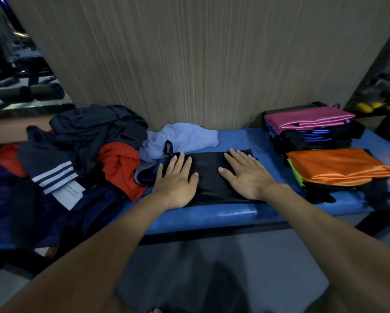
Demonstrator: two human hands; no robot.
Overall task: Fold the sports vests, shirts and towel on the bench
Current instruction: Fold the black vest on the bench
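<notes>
A black garment lies folded flat in the middle of the blue bench. My left hand presses flat on its left part, fingers straight and spread. My right hand presses flat on its right part in the same way. A light blue cloth lies crumpled just behind the garment. To the left sits a heap of unfolded clothes, with a red shirt and a dark piece with white stripes.
Two stacks of folded items stand at the right end: one topped by pink fabric, one topped by orange fabric. A wood-grain wall rises behind the bench. Gym equipment shows at the far left.
</notes>
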